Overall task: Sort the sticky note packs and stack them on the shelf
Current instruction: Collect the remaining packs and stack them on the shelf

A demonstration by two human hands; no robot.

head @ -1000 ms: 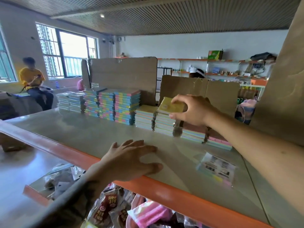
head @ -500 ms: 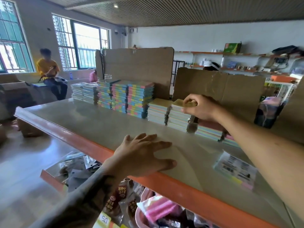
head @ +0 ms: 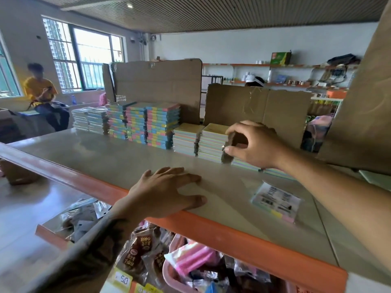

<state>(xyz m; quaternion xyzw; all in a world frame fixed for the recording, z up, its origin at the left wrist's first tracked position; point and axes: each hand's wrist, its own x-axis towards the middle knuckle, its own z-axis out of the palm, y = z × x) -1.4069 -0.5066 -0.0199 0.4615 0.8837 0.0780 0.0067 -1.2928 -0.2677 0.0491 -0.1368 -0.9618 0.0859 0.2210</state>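
Note:
Stacks of sticky note packs line the back of the shelf (head: 118,157): tall multicoloured stacks (head: 148,123), white-edged stacks (head: 88,119) at the far left, and two shorter yellow-topped stacks (head: 211,142). My right hand (head: 251,144) curls against the right side of the nearer yellow-topped stack, fingertips on its top edge and thumb low on its side. Lower pastel stacks (head: 275,172) lie partly hidden behind that hand. My left hand (head: 167,193) rests flat on the shelf near its orange front edge. A single flat pack (head: 277,200) lies on the shelf to the right.
Cardboard sheets (head: 254,104) stand behind the stacks, and a large one (head: 364,98) leans at the right. A pink basket (head: 190,265) of packets sits on the level below. A person in yellow (head: 40,92) sits by the window at the far left.
My right hand has set the yellow pack down on top of the stack and slid to the stack's right side. The left hand has stayed on the shelf.

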